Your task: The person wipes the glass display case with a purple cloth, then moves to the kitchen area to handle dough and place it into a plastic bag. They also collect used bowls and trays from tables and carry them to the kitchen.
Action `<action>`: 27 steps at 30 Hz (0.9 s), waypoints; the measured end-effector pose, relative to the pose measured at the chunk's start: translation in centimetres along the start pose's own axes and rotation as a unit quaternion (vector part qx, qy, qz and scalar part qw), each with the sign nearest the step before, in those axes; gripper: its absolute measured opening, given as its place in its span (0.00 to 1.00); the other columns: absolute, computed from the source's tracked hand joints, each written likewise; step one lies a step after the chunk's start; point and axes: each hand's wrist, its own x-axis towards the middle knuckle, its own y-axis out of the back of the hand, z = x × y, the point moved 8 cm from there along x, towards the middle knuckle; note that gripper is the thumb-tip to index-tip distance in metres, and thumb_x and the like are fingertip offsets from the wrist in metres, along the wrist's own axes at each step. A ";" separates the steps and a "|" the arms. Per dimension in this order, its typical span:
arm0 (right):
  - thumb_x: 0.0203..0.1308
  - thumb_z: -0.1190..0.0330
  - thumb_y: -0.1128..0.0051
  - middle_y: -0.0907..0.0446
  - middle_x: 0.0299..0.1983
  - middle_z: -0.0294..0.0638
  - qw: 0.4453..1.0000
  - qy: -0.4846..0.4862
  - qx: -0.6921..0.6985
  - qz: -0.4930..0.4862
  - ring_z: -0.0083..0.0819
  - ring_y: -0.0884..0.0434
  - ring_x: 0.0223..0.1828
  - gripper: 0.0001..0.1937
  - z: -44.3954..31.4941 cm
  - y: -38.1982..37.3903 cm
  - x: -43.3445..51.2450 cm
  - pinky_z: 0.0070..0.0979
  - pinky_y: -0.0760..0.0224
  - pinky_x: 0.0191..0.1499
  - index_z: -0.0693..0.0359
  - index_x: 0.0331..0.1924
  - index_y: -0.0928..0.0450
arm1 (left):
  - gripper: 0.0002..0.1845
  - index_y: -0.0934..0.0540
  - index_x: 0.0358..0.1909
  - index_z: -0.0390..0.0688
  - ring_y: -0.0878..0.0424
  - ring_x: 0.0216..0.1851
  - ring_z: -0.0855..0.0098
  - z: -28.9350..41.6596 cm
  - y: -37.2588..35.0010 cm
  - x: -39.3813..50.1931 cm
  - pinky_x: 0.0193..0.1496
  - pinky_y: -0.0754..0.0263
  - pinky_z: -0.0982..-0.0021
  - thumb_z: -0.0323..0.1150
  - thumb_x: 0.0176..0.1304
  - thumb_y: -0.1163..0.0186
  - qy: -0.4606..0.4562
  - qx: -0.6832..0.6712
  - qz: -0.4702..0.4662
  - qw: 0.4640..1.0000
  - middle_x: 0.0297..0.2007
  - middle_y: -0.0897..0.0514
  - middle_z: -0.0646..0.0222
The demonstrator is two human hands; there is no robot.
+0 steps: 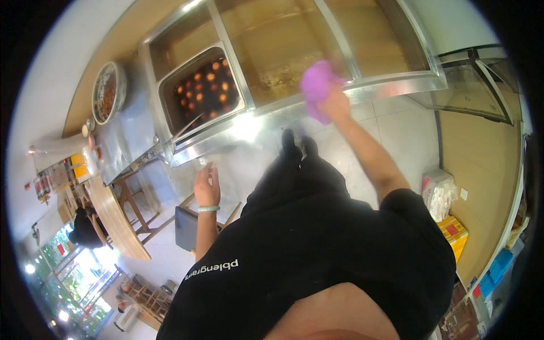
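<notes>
My right hand (336, 104) grips a bunched purple cloth (318, 87), slightly blurred, at the front rim of a stainless-steel food counter (382, 89). The cloth covers part of the rim and overhangs the middle well (276, 46), whose brownish bottom looks stained or wet. My left hand (207, 185), with a pale bangle (208, 208) on the wrist, hangs empty below the counter's left corner. In the left well sits a rectangular metal pan (165, 102) of dark liquid with several round brown items, probably eggs, in it. A thin metal handle (187, 127) leans out over the pan's near edge.
A large bowl of reddish-brown food (109, 93) stands left of the counter on a steel surface (127, 131). Behind my left hand is a chair (186, 229), with a wooden table (114, 216) further left. A glass-panelled frame (471, 91) juts out at the right; boxes (452, 233) sit by the wall.
</notes>
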 end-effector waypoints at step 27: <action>0.43 0.67 0.41 0.45 0.65 0.49 0.866 -0.270 0.013 0.421 0.49 0.41 0.64 0.33 32.5 22.4 0.8 0.35 0.38 0.60 0.57 0.59 0.38 | 0.15 0.23 0.49 0.38 0.20 0.33 0.63 4.4 -6.7 10.9 0.38 0.26 0.66 0.34 0.64 0.46 0.049 -0.018 -0.033 0.998 0.37 0.19 0.55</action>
